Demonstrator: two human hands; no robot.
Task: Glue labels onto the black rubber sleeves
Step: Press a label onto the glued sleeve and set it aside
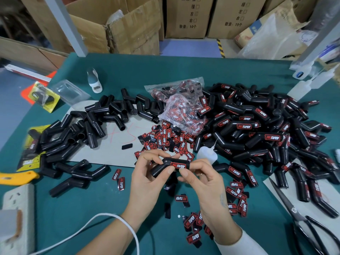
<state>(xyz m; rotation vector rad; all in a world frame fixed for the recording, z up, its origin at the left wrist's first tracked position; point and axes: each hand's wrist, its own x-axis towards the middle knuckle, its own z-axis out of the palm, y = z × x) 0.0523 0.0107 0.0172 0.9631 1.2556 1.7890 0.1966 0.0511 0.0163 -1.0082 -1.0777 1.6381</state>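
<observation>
Green table [114, 199]: both hands pinch a labelled black sleeve [166, 167].

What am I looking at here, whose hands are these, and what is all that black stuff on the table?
This is one picture from a camera worn on a person's head, looking down at their own hands; there is no machine. The left hand and right hand together hold one bent black rubber sleeve, thumbs pressing a red and black label onto it. On the green table, unlabelled sleeves lie to the left, the labelled pile to the right. Loose labels and a small white squeeze bottle, probably glue, lie between.
</observation>
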